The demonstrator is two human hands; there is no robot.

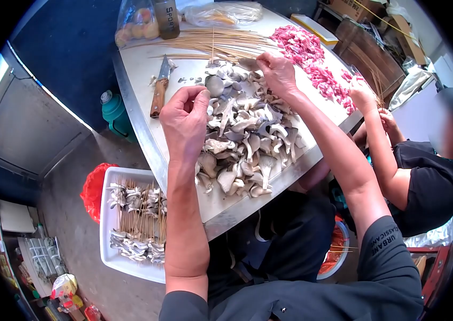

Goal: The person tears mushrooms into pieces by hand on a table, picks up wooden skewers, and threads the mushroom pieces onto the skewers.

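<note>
A heap of grey-white oyster mushrooms (pixel 245 131) covers the near half of the table (pixel 312 125). At its left edge my left hand (pixel 186 115) is closed, thumb against bent forefinger; whatever it pinches is too small to make out. A round mushroom cap (pixel 214 85) is just beyond those fingertips. My right hand (pixel 279 74) is closed at the far side of the heap, pinching a grey oyster mushroom (pixel 248 63). One thin bamboo skewer (pixel 213 45) points away from me between the hands. A knife with a wooden handle (pixel 159 97) lies left of the heap.
Loose skewers (pixel 199 41) and pink meat pieces (pixel 304 51) lie across the table's far side. A white tub (pixel 106 224) of skewered mushrooms stands on the floor at left, near a teal jug (pixel 117 115). Another person (pixel 424 166) works at right, holding skewers.
</note>
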